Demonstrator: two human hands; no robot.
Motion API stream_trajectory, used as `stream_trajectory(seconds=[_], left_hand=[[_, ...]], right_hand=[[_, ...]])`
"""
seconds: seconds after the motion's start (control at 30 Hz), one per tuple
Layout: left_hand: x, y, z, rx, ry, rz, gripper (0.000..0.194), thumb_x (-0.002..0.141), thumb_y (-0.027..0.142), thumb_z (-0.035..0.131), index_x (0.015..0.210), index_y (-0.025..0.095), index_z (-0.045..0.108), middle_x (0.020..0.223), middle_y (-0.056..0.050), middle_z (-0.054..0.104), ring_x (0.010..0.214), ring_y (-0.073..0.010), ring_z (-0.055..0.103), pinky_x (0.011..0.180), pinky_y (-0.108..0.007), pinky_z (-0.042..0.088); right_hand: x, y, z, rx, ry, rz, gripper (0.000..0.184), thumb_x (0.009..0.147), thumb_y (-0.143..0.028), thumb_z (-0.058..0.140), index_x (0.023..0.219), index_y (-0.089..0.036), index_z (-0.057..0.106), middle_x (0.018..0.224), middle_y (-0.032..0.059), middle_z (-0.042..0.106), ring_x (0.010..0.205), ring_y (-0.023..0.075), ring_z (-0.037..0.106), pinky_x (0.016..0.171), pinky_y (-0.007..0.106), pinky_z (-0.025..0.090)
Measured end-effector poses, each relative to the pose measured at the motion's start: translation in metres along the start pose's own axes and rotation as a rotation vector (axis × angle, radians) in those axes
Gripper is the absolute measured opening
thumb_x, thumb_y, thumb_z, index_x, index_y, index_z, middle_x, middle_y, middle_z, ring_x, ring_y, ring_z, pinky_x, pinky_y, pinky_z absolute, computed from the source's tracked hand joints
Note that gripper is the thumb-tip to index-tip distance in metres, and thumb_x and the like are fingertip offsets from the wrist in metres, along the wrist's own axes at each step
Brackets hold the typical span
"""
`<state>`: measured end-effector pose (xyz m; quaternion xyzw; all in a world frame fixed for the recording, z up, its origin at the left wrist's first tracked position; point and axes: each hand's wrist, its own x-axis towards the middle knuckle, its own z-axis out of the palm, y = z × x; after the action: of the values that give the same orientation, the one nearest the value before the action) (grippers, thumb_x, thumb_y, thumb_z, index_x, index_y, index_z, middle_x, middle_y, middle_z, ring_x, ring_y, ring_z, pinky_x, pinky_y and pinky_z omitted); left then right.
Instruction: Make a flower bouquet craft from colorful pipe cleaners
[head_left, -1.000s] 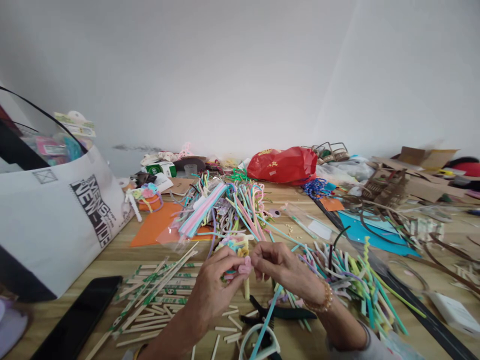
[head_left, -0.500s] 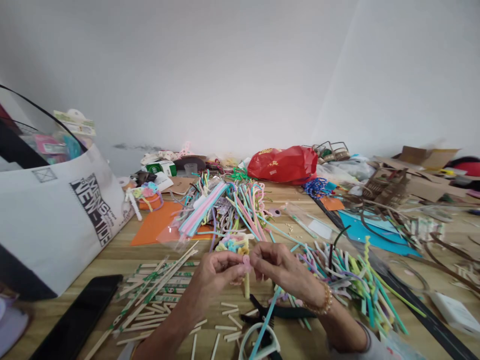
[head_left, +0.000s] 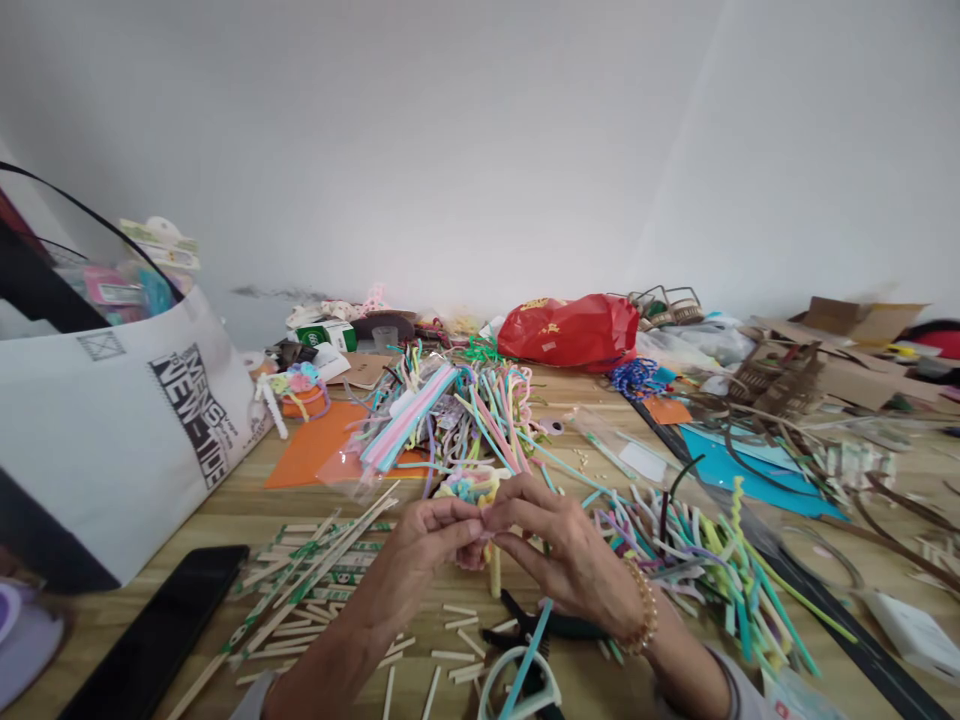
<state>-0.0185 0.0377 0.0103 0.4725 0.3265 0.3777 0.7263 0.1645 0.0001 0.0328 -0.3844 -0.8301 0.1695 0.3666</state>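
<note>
Thumb and fingers of my left hand (head_left: 431,550) pinch a small pink pipe cleaner piece (head_left: 472,553), most of it hidden by the fingers. My right hand (head_left: 551,545), with a beaded bracelet on its wrist, pinches the same piece from the other side, so the fingertips meet. Just beyond them lies a pastel fuzzy pipe cleaner form (head_left: 469,485) in blue and yellow, with a pale yellow stem (head_left: 495,572) reaching down between the hands. Below the right hand are dark-handled pliers (head_left: 574,627) and white-handled scissors (head_left: 551,680), with a blue pipe cleaner (head_left: 529,655) across them.
Wooden sticks (head_left: 315,590) and a black phone (head_left: 161,635) lie at left, near a white tote bag (head_left: 120,430). Pipe cleaner bundles lie behind (head_left: 412,415) and at right (head_left: 697,560). A red plastic bag (head_left: 570,332) sits by the wall.
My right hand has turned and closed in on the left, its fingertips now over the pink piece. More of the pink coil shows beneath the left fingers. The view has shifted slightly.
</note>
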Motion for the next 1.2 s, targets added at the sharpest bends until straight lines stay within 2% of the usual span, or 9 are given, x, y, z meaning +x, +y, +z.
stream_trajectory(seconds=[0.13, 0.3, 0.4, 0.53, 0.67, 0.77, 0.93, 1.1, 1.2], left_hand=[[0.000, -0.001, 0.000, 0.012, 0.031, 0.033, 0.020, 0.064, 0.028, 0.080, 0.074, 0.014, 0.071, 0.066, -0.003, 0.067, 0.061, -0.0142, 0.059, 0.063, -0.027, 0.047], [0.002, -0.003, -0.001, 0.053, 0.079, 0.099, 0.019, 0.061, 0.025, 0.082, 0.070, 0.014, 0.070, 0.064, -0.002, 0.068, 0.061, -0.0136, 0.061, 0.062, -0.025, 0.048], [0.002, -0.003, 0.000, 0.096, 0.112, 0.127, 0.019, 0.060, 0.026, 0.082, 0.066, 0.015, 0.068, 0.061, 0.000, 0.068, 0.056, -0.0123, 0.060, 0.058, -0.023, 0.049], [-0.002, 0.002, 0.006, 0.155, 0.152, 0.182, 0.019, 0.061, 0.026, 0.082, 0.066, 0.016, 0.067, 0.065, -0.001, 0.072, 0.061, -0.0159, 0.066, 0.060, -0.025, 0.053], [-0.005, 0.004, 0.011, 0.170, 0.180, 0.223, 0.017, 0.063, 0.026, 0.079, 0.065, 0.017, 0.065, 0.070, -0.003, 0.075, 0.073, -0.0212, 0.071, 0.066, -0.028, 0.055], [-0.005, 0.004, 0.011, 0.202, 0.183, 0.227, 0.017, 0.064, 0.026, 0.078, 0.066, 0.016, 0.064, 0.069, -0.003, 0.074, 0.070, -0.0211, 0.070, 0.062, -0.028, 0.055], [-0.004, 0.001, 0.013, 0.269, 0.225, 0.257, 0.016, 0.066, 0.027, 0.077, 0.070, 0.016, 0.066, 0.068, -0.002, 0.072, 0.065, -0.0175, 0.067, 0.060, -0.025, 0.055], [-0.004, 0.000, 0.013, 0.186, 0.212, 0.133, 0.024, 0.064, 0.034, 0.080, 0.073, 0.015, 0.068, 0.068, -0.001, 0.070, 0.062, -0.0155, 0.064, 0.057, -0.024, 0.054], [-0.002, 0.000, 0.012, 0.140, 0.196, 0.103, 0.028, 0.062, 0.036, 0.081, 0.074, 0.013, 0.070, 0.064, 0.000, 0.068, 0.058, -0.0123, 0.059, 0.055, -0.022, 0.051]], right_hand=[[-0.001, 0.000, 0.001, 0.000, 0.004, -0.008, 0.015, 0.093, -0.016, 0.051, 0.100, -0.020, 0.063, 0.100, 0.0072, 0.061, 0.088, 0.0169, 0.060, 0.078, 0.028, 0.048], [-0.001, -0.002, 0.007, 0.100, 0.081, 0.050, 0.010, 0.090, -0.014, 0.055, 0.086, -0.020, 0.062, 0.092, 0.0049, 0.062, 0.085, 0.0162, 0.060, 0.077, 0.028, 0.047], [-0.001, -0.001, 0.012, 0.193, 0.127, 0.169, 0.009, 0.088, -0.020, 0.058, 0.079, -0.019, 0.059, 0.085, 0.0030, 0.062, 0.079, 0.0153, 0.059, 0.070, 0.026, 0.047], [0.000, 0.004, 0.018, 0.447, 0.151, 0.369, 0.016, 0.086, -0.033, 0.063, 0.085, -0.018, 0.057, 0.077, 0.0003, 0.060, 0.068, 0.0123, 0.057, 0.060, 0.022, 0.046], [0.000, 0.010, 0.019, 0.641, 0.106, 0.434, 0.030, 0.083, -0.045, 0.066, 0.088, -0.017, 0.058, 0.074, -0.0004, 0.058, 0.065, 0.0119, 0.055, 0.056, 0.021, 0.044], [0.000, 0.011, 0.019, 0.604, 0.069, 0.454, 0.033, 0.084, -0.048, 0.063, 0.084, -0.015, 0.060, 0.068, -0.0008, 0.057, 0.061, 0.0113, 0.051, 0.055, 0.022, 0.041], [0.000, 0.007, 0.018, 0.539, 0.102, 0.445, 0.031, 0.086, -0.046, 0.061, 0.080, -0.016, 0.058, 0.064, -0.0023, 0.054, 0.058, 0.0105, 0.048, 0.054, 0.021, 0.038], [0.001, 0.003, 0.017, 0.425, 0.125, 0.422, 0.029, 0.088, -0.043, 0.059, 0.080, -0.016, 0.060, 0.065, -0.0021, 0.055, 0.059, 0.0103, 0.047, 0.054, 0.021, 0.037], [0.000, 0.003, 0.015, 0.342, 0.140, 0.392, 0.026, 0.091, -0.038, 0.056, 0.079, -0.015, 0.062, 0.066, -0.0017, 0.057, 0.059, 0.0100, 0.049, 0.055, 0.021, 0.037]])
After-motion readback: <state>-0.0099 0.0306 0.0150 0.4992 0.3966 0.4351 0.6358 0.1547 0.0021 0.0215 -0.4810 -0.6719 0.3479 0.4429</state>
